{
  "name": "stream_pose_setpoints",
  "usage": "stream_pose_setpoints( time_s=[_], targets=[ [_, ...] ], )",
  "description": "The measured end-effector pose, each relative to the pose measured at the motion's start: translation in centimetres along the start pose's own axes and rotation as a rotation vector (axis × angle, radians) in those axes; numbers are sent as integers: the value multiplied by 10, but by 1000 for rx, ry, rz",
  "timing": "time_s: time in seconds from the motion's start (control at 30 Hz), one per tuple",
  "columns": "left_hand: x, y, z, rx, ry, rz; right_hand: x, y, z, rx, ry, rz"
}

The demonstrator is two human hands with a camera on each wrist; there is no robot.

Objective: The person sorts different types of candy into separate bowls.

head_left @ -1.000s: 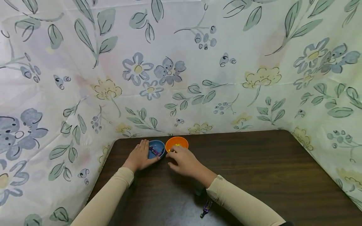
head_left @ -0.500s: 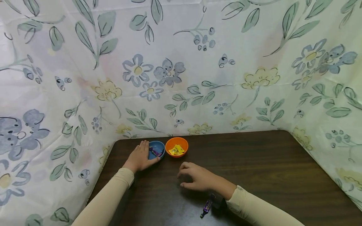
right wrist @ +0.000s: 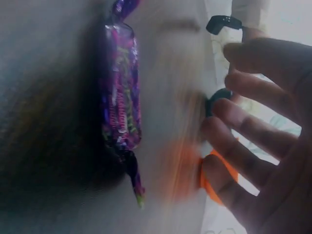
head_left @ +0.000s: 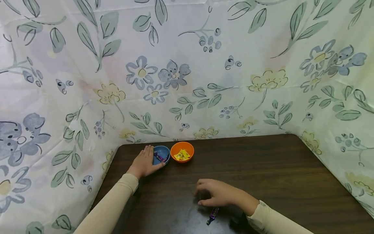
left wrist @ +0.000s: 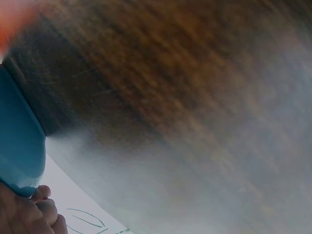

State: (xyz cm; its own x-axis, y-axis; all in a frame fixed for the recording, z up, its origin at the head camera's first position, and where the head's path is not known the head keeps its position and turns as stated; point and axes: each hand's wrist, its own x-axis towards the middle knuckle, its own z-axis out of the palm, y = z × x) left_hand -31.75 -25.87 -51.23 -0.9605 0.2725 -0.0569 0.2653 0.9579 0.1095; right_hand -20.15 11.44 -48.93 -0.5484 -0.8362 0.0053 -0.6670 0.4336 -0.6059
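My left hand (head_left: 142, 163) rests with straight fingers against the left side of a blue bowl (head_left: 162, 150), thumb along its near side. Purple-wrapped candies (head_left: 160, 158) lie inside that bowl. In the left wrist view, the blue bowl's wall (left wrist: 18, 131) stands beside my fingers (left wrist: 29, 214). Over the table, my right hand (head_left: 222, 193) hovers with loosely bent fingers and holds nothing. Just below it lies a purple wrapped candy (head_left: 212, 215) with twisted ends. The right wrist view shows this candy (right wrist: 122, 87) apart from my spread fingers (right wrist: 248, 117).
An orange bowl (head_left: 182, 144) stands next to the blue one, with yellow-wrapped candies (head_left: 181, 155) in it. Both bowls are near the back left edge of the dark wooden table (head_left: 257, 162). Floral cloth (head_left: 204, 107) hangs behind and at the sides.
My right hand has come away from the orange bowl, moving right and toward me to the loose purple candy. The yellow candies are now uncovered. My left hand has stayed at the blue bowl.
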Motion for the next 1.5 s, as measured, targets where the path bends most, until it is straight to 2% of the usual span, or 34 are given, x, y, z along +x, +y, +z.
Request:
stream_pose_setpoints(
  time_s=[0.2, 0.4, 0.9, 1.1, 1.13, 1.5],
  targets=[
    [0, 1, -1, -3, 9, 0, -14, -1, 4, -48, -46, -7],
    [-1, 1, -2, -3, 16, 3, -25, -3, 10, -121, -21, 33],
    [-4, 2, -4, 2, 15, -1, -42, -2, 16, -171, -15, -10],
    [-4, 1, -4, 3, 12, -4, -45, -2, 18, -145, -10, 27],
    [-4, 1, -4, 0, 14, -3, -45, -5, 17, -128, -14, 54],
    [-3, 2, 0, -12, 15, -13, -46, -6, 18, -106, -12, 14]
  ],
)
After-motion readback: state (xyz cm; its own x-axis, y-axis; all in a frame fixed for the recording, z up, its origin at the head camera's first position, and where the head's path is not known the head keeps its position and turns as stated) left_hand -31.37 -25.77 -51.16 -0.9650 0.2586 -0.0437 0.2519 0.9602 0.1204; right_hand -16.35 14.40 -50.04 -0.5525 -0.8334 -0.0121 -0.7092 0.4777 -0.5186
